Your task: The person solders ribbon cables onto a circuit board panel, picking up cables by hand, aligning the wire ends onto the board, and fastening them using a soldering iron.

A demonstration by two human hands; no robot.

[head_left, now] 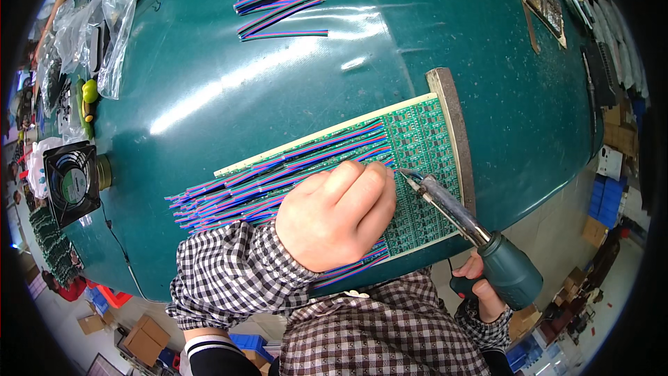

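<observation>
Left fingers [374, 184] curl over wires [229, 198], grip unclear to me; right fingers [488, 294] hold the soldering iron [502, 261]. I judge these wires light, limp, best pinched near the circuit board [424, 139].

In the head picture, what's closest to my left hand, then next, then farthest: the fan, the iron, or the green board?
From your left hand:
1. Board: right underneath.
2. Iron: to its right, its tip near your fingers.
3. Fan: far over at the left.
</observation>
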